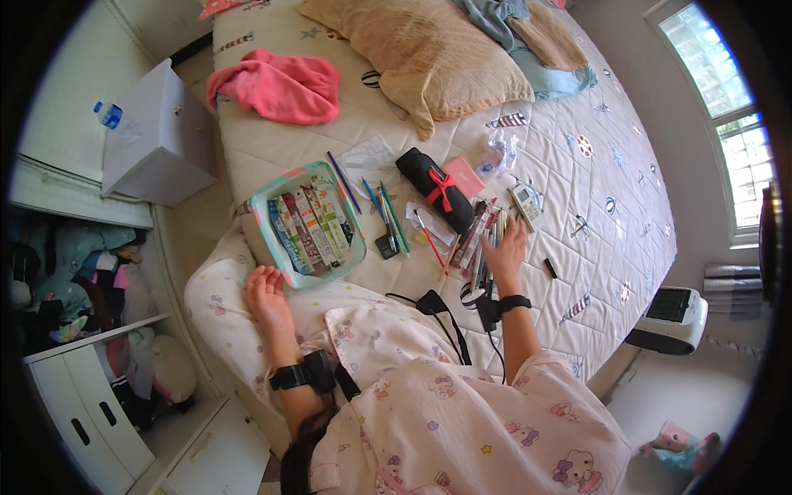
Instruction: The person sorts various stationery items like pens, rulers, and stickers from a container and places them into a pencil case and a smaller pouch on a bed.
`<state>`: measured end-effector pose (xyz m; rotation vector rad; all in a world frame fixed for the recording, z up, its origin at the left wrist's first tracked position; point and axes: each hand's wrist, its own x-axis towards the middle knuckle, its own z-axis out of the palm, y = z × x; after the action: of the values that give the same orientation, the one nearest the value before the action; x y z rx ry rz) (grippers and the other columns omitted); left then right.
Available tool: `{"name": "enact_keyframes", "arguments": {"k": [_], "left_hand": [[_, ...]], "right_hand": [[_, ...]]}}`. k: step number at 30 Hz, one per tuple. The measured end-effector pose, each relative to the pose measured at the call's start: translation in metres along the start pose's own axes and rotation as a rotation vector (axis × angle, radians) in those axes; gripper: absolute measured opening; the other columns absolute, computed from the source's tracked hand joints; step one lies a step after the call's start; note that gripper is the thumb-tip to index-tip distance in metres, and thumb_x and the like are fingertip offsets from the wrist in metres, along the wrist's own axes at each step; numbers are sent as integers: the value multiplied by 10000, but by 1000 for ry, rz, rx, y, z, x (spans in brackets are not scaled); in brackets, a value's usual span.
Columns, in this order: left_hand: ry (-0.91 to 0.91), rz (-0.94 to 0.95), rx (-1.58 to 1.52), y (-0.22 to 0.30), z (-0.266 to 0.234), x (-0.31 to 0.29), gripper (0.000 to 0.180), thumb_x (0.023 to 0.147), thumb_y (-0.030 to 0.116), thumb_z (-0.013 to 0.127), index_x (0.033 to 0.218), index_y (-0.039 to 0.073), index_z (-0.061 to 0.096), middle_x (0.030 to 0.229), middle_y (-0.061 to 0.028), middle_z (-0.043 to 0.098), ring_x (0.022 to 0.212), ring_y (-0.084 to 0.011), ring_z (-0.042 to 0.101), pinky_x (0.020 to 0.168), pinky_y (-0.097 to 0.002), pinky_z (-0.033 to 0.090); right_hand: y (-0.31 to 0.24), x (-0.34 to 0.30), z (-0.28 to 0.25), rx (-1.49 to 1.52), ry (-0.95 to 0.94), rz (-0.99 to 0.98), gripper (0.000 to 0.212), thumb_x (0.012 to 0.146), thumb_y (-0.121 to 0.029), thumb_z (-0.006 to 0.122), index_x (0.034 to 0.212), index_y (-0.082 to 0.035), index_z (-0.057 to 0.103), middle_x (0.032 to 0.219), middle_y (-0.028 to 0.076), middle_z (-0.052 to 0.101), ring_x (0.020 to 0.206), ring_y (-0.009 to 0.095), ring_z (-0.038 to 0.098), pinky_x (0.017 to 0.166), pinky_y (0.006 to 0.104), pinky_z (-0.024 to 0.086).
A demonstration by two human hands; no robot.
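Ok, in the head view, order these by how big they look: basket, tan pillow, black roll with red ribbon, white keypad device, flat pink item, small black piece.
1. Tan pillow
2. Basket
3. Black roll
4. White keypad device and flat pink item: too alike to rank
5. Small black piece

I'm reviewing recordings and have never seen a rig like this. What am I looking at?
There is no robot: these are a person's bare left hand and right hand. The one picture comes from a wide fisheye camera worn on the head, looking down, so straight edges bend. On the pale quilted bed are a mint-green rectangular basket of slim patterned packets, a black rolled case tied with red ribbon, and a small pale handheld device with buttons. The left hand, loosely curled, is beside the basket and appears empty. The right hand is at a loose cluster of slim pen-like items; whether it grips any is unclear.
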<state>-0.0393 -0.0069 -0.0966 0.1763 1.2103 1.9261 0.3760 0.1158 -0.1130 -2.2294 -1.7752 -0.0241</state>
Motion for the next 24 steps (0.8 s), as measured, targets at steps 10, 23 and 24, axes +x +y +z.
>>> {"name": "enact_keyframes", "arguments": {"k": [10, 23, 24], "left_hand": [[2, -13, 37, -2, 1, 2, 195, 851, 124, 466, 1016, 27, 504, 947, -94, 560, 829, -170, 536, 789, -300, 439], [-22, 0, 9, -1, 0, -1, 202, 853, 127, 485, 1022, 17, 504, 939, -94, 564, 825, -173, 544, 806, -313, 443], [-24, 0, 7, 0, 0, -1, 202, 853, 127, 485, 1022, 17, 504, 939, -94, 564, 825, -173, 544, 806, -313, 443]], "right_hand": [[-7, -10, 26, 152, -315, 447, 955, 594, -498, 697, 1324, -57, 267, 1316, 271, 289, 1223, 392, 295, 989, 425, 285], [-20, 0, 27, -21, -148, 119, 543, 638, -327, 690, 1067, -39, 525, 1284, 222, 344, 1173, 366, 361, 956, 407, 333], [-19, 5, 28, -13, -172, 147, 512, 639, -319, 689, 1051, -54, 540, 1273, 212, 359, 1157, 364, 374, 946, 410, 341]]}}
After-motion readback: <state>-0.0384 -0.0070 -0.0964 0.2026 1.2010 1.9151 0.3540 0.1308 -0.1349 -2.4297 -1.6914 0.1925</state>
